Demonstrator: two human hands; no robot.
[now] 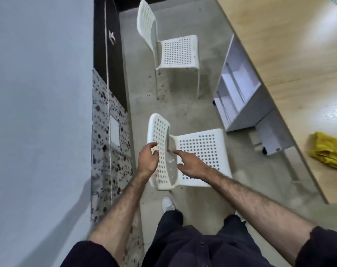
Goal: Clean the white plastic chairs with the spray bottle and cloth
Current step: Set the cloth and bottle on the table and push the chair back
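Note:
The nearer white plastic chair (200,145) stands right in front of me, its perforated backrest (160,130) toward the wall. My left hand (147,160) hovers over the backrest's top edge with fingers loosely curled, holding nothing. My right hand (190,166) reaches over the seat, index finger stretched toward the gap between seat and backrest, also holding nothing. A second white chair (178,52) stands farther along the floor. A crumpled yellow cloth (325,151) lies on the wooden table (291,54) to the right. No spray bottle is in view.
A white wall (38,112) and a speckled panel (109,160) close off the left side. A grey wheeled shelf unit (240,93) sits under the table's edge on the right. Concrete floor (183,108) runs between the two chairs. My shoes and dark trousers show below.

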